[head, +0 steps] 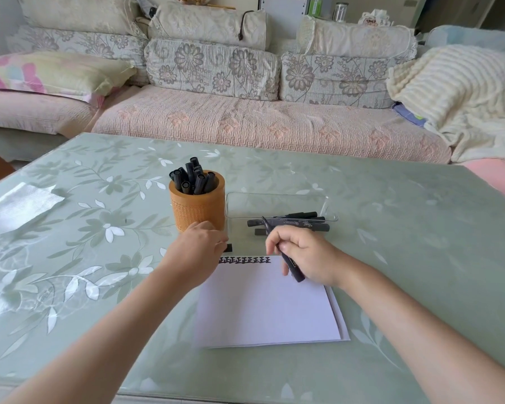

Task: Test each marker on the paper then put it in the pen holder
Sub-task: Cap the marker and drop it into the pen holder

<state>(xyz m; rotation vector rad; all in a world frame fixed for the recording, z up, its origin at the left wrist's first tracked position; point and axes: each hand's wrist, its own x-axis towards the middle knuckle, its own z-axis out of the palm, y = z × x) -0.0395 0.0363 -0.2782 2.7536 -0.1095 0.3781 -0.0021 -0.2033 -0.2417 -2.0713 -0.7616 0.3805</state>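
**penhoarder:** Which step is this, testing or stashing?

**deskgoblin:** Testing, I'd say. The right hand (303, 255) has its fingers wrapped round a slim black marker (295, 271), held above the top right corner of the white sheet of paper (263, 304) with the pointed end aimed up and away. The left hand (199, 243) sits beside the base of the round orange-brown pen holder (197, 212) and is pinching a small black cap (229, 247), or that's what it looks like. The fingers hide most of it.

**penhoarder:** So what's next?

**deskgoblin:** Probably flip the tip down and add a stroke to the row of black test marks (245, 260) along the paper's top edge. After that, cap on and into the holder.

**penhoarder:** Anything in the way?

**deskgoblin:** The holder's already packed with black markers (193, 179), so it'll take some aiming to find a gap. A few more markers (292, 221) lie in the clear plastic tray (274, 194) just behind the right hand. There's also a white tissue (18, 207) far off on the left of the green floral table (391, 228), nowhere near the action.
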